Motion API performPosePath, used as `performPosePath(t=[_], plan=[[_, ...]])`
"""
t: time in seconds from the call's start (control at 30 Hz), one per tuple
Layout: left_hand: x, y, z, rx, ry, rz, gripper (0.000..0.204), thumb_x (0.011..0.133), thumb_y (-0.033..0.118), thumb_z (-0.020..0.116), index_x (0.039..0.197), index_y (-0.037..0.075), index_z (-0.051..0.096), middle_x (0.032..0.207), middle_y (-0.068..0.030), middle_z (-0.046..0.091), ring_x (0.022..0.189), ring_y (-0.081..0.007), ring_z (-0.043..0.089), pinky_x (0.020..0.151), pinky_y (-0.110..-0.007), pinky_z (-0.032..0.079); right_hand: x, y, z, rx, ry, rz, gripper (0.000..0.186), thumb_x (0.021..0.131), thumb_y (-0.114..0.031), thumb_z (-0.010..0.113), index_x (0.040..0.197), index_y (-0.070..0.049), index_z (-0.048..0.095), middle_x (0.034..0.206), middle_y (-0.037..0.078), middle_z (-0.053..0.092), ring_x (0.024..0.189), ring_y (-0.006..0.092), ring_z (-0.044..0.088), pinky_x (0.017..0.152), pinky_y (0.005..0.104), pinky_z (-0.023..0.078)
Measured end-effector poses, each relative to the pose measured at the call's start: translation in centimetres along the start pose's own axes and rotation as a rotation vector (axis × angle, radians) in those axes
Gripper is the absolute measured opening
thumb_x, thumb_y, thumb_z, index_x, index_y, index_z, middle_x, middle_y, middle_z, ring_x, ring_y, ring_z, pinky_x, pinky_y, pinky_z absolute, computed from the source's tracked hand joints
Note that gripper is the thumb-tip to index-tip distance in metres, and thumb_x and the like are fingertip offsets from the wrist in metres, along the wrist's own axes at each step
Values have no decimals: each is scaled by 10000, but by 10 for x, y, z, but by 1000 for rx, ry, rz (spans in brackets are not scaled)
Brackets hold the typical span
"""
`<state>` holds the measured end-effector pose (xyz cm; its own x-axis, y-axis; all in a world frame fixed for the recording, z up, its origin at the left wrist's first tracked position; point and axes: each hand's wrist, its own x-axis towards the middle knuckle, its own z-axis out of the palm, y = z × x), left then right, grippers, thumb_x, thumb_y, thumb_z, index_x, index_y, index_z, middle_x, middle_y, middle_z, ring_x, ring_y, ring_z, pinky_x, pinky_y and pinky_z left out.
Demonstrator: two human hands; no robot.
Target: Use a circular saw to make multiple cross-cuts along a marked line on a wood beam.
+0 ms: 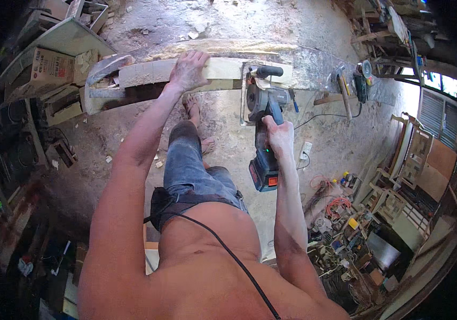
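A pale wooden board (223,68) lies crosswise along a long worn bench (314,64). My left hand (188,70) grips it near the middle, with the fingers over its far edge. Farther right, my right hand (280,136) is closed round the rear handle of a cordless circular saw (255,101). The saw's flat base rests over the right part of the board, its front knob at the far side. A blue battery pack (263,173) hangs at the saw's near end, with a small green light above it. The blade's contact with the wood is hidden.
On the bench's right end lie a hammer (344,96), an angle grinder (363,80) with a cord, and a blue-handled tool (294,101). A power strip (305,150) lies on the floor. A cardboard box (52,65) stands left; tools and scrap (356,240) clutter the right.
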<state>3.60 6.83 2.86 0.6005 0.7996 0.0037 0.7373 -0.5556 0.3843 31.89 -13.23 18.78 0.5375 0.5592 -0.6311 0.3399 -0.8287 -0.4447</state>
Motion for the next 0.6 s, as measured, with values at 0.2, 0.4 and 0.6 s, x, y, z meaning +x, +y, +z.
performPosePath(t=[0.2, 0.4, 0.6], plan=[[0, 0, 1, 25, 52, 13, 830, 753, 501, 975, 1408, 111, 645, 1326, -108, 704, 1328, -295, 671, 1132, -494, 500, -2, -19, 1, 62, -21, -9, 555, 936, -439, 742, 788, 96, 758, 608, 122, 673, 568, 235, 716, 580, 422, 544], [-1, 0, 2, 18, 54, 18, 783, 767, 484, 963, 1389, 115, 663, 1284, -98, 716, 1302, -284, 678, 1136, -479, 503, 19, -20, 9, 41, 2, -53, 572, 927, -451, 743, 783, 102, 741, 610, 166, 675, 597, 276, 730, 610, 464, 547], [0, 0, 3, 13, 41, 17, 772, 759, 406, 974, 1402, 118, 658, 1291, -93, 718, 1304, -274, 680, 1131, -471, 502, 48, -20, 6, -31, 31, -146, 478, 914, -394, 791, 754, 54, 739, 618, 95, 639, 565, 214, 640, 571, 429, 489]])
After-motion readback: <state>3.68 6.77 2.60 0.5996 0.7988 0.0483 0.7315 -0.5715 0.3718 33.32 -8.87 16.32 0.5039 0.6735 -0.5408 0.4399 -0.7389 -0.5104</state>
